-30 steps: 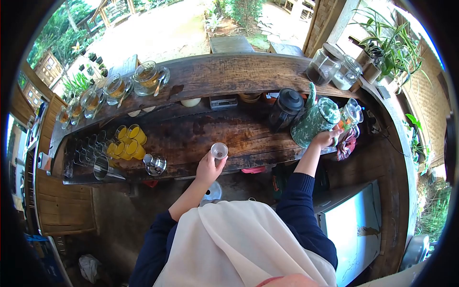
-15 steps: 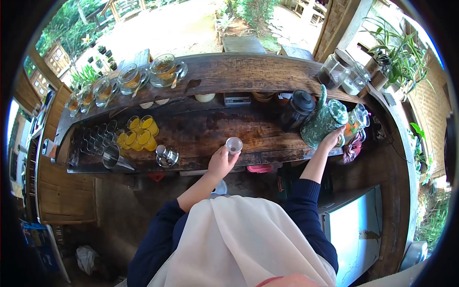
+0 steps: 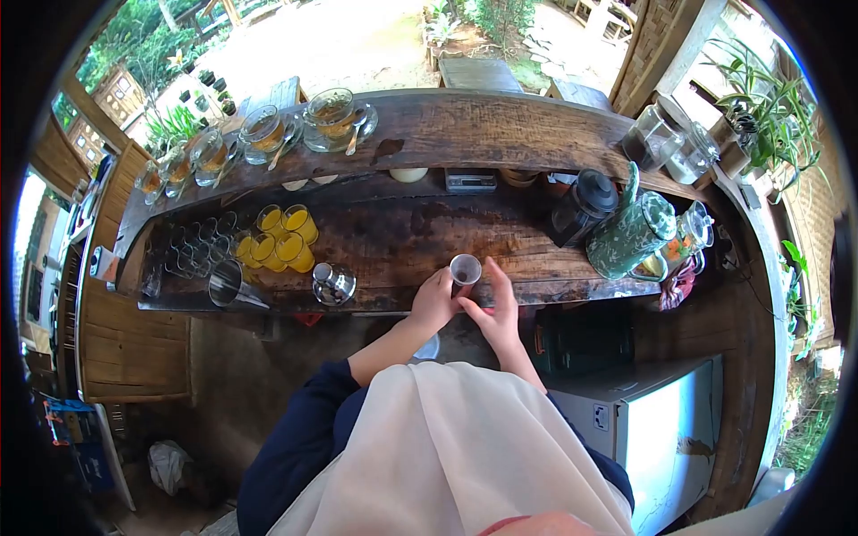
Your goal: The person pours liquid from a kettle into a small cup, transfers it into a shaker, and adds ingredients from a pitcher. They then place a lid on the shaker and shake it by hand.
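Note:
A small clear cup (image 3: pixel 465 269) is upright over the front edge of the wooden counter, near its middle. My left hand (image 3: pixel 435 302) is closed around the cup's left side. On the cup's right, my right hand (image 3: pixel 497 308) has its thumb and fingers apart, close to the cup, and holds nothing. Further right stands a green speckled pitcher (image 3: pixel 632 234), with a black-lidded press pot (image 3: pixel 585 210) at its left. To the left of my hands a metal shaker (image 3: pixel 334 284) lies near the edge, beside several glasses of orange drink (image 3: pixel 289 241).
Several glass cups on saucers (image 3: pixel 332 118) line the raised shelf (image 3: pixel 500 125). Empty glasses (image 3: pixel 192 246) and a metal tumbler (image 3: pixel 231 286) are at the left. Lidded jars (image 3: pixel 660 134) stand back right. A white-fronted appliance (image 3: pixel 666 438) is below right.
My right hand has let go of the green pitcher's handle and come left beside the cup. My left hand still holds the cup. The camera view has shifted slightly.

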`<action>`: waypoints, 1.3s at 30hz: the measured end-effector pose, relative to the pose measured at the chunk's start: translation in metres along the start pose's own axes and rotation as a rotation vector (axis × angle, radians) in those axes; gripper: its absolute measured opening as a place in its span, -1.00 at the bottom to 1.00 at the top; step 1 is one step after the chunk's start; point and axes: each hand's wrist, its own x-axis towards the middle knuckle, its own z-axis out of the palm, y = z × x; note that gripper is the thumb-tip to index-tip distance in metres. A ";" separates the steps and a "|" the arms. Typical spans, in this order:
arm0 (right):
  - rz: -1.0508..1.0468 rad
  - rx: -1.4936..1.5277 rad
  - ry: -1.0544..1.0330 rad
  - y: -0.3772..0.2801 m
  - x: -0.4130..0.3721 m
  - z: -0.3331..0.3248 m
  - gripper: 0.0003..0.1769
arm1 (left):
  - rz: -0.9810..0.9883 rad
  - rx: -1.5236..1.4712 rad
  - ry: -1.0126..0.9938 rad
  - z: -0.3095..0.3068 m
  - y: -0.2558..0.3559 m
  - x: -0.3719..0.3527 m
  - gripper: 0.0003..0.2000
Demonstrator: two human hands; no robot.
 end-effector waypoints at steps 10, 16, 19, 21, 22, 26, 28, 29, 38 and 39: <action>0.162 0.026 0.054 -0.018 0.015 0.026 -0.34 | -0.043 -0.109 -0.092 -0.004 -0.002 0.001 -0.67; 0.229 -0.004 0.056 -0.027 0.016 0.024 -0.48 | -0.100 -0.148 -0.102 -0.011 0.004 -0.001 -0.47; 0.242 -0.012 0.047 -0.026 0.015 0.026 -0.50 | -0.039 -0.156 -0.075 -0.013 0.001 0.000 -0.45; 0.168 -0.041 0.092 -0.020 0.015 0.029 -0.52 | 0.021 -0.154 -0.122 -0.011 -0.004 0.000 -0.46; 0.169 -0.043 0.095 -0.018 0.014 0.029 -0.52 | 0.023 -0.156 -0.124 -0.010 -0.006 -0.001 -0.46; 0.266 -0.091 0.065 -0.021 0.014 0.026 -0.52 | -0.003 -0.197 -0.162 -0.012 -0.006 0.000 -0.47; 0.175 -0.062 0.063 -0.010 0.014 0.026 -0.51 | -0.007 -0.207 -0.169 -0.013 -0.008 0.000 -0.47; 0.154 -0.040 0.075 -0.012 0.015 0.027 -0.53 | -0.002 -0.212 -0.172 -0.014 -0.008 0.001 -0.45; 0.264 -0.102 0.027 -0.022 0.019 0.023 -0.57 | 0.060 -0.283 -0.236 -0.033 -0.011 -0.010 -0.32; 0.253 -0.084 0.037 -0.024 0.019 0.024 -0.57 | 0.138 -0.303 -0.199 -0.039 -0.011 -0.015 -0.31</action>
